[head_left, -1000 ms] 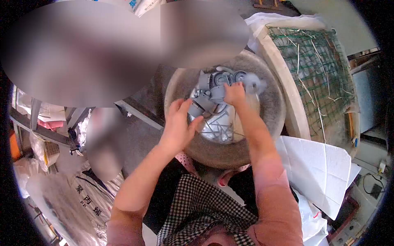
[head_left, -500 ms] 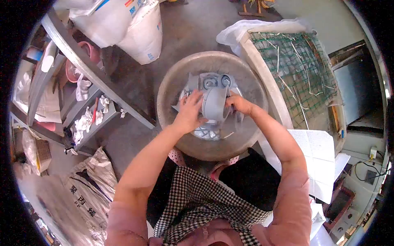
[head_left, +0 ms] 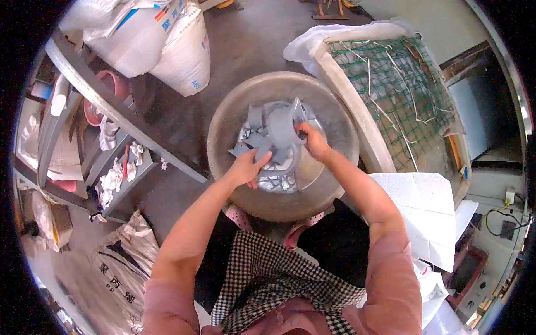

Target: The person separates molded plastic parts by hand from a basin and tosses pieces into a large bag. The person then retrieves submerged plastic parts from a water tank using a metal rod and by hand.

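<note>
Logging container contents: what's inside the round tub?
Grey pieces, including a curved piece in the right hand. Whatever lies beneath them and the left hand is covered.

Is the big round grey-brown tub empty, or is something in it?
Not empty: grey, curved, plastic-looking pieces lie inside the tub, and the right hand grips one there.

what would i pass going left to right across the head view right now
Pink tub → white sack marked ABS → left hand → large grey curved part → right hand → green mesh → black cable. The metal basin overlaps several, so it is left out.
</note>
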Motion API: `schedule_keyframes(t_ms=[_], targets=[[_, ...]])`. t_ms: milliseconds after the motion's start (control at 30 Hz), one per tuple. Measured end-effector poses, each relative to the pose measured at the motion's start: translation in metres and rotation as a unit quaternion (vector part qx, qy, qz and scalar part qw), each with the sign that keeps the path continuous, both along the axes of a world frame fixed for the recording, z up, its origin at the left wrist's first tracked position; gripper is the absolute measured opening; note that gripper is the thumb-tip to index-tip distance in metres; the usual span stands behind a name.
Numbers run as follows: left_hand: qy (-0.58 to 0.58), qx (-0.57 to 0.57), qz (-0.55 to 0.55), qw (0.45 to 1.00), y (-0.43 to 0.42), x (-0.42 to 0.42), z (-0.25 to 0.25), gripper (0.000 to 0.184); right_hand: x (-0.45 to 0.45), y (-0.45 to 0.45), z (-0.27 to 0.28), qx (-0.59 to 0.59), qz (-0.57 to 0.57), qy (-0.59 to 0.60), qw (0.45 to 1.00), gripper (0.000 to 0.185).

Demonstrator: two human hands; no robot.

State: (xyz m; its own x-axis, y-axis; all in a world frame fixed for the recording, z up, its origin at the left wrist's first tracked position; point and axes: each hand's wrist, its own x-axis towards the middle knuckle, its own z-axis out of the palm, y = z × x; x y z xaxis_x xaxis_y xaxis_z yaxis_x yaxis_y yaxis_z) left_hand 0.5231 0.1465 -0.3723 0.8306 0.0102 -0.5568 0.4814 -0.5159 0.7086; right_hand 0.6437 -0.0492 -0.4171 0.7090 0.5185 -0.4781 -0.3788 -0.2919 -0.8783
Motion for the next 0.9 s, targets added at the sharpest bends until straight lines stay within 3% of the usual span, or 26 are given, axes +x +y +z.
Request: schedule_keyframes(t_ms=[33,100,167,300,367,400,433,467,500,533,567,600,633,700,733,767,800,833,900], targets=[[0.095,-0.079,0.084,0.989,-0.002,0.003,0.004,0.059,0.001,-0.002,-0.004,0.001,-0.003,-0.002,1.000,0.042],[0.055,-0.061,0.045,0.996,0.004,0.002,-0.009,0.062,-0.005,0.001,-0.007,0.078,-0.158,0.205,0.963,0.045],[-0.089,-0.016,0.001,0.996,0.004,-0.008,-0.035,0.060,-0.013,0.006,-0.012,0.104,-0.154,0.247,0.951,0.047],[-0.030,-0.056,-0.062,0.996,0.004,-0.017,-0.040,0.058,-0.009,0.020,-0.018,0.171,-0.092,0.363,0.911,0.057],[0.023,-0.161,-0.060,0.985,0.002,-0.015,-0.022,0.044,-0.006,0.036,-0.017,0.086,-0.065,0.330,0.938,0.070],[0.047,-0.143,-0.016,0.988,-0.001,-0.011,-0.007,0.047,0.002,0.039,-0.011,0.128,-0.061,0.307,0.941,0.084],[0.052,-0.142,-0.015,0.988,0.003,-0.011,-0.014,0.047,0.028,0.032,-0.029,0.110,0.048,0.286,0.951,0.085],[0.040,-0.251,0.080,0.964,0.010,-0.010,-0.025,0.040,0.060,0.021,-0.053,0.091,0.157,0.261,0.948,0.087],[0.025,-0.354,0.174,0.919,0.016,-0.008,-0.033,0.032,0.078,0.021,-0.069,0.052,0.029,0.216,0.975,0.087],[-0.004,-0.348,0.232,0.908,0.011,0.001,-0.010,0.020,0.093,0.020,-0.085,0.010,-0.100,0.167,0.981,0.086],[-0.001,-0.344,0.235,0.909,0.015,0.004,-0.005,0.020,0.109,0.016,-0.107,-0.209,-0.096,-0.002,0.973,0.087],[0.006,-0.337,0.261,0.905,0.022,0.007,-0.004,0.019,0.124,0.011,-0.134,-0.411,-0.085,-0.173,0.891,0.089],[0.012,-0.328,0.286,0.900,0.028,0.009,0.000,0.018,0.133,0.009,-0.179,-0.430,-0.126,-0.185,0.874,0.087],[0.028,-0.303,0.319,0.898,0.028,0.014,0.007,0.019,0.135,0.007,-0.217,-0.447,-0.166,-0.195,0.857,0.086],[0.043,-0.325,0.357,0.875,0.030,0.015,0.001,0.019,0.134,0.004,-0.229,-0.441,-0.118,-0.170,0.873,0.075],[0.059,-0.347,0.395,0.848,0.032,0.014,-0.003,0.020,0.128,0.002,-0.232,-0.436,-0.067,-0.145,0.886,0.065],[0.059,-0.347,0.400,0.846,0.034,0.014,-0.006,0.020,0.118,0.005,-0.220,-0.483,0.007,-0.255,0.837,0.045],[0.065,-0.344,0.418,0.838,0.037,0.014,-0.009,0.021,0.119,0.000,-0.208,-0.483,0.012,-0.257,0.837,0.045],[0.073,-0.345,0.433,0.830,0.042,0.013,-0.014,0.022,0.122,-0.020,-0.183,-0.332,-0.148,-0.189,0.912,0.040]])
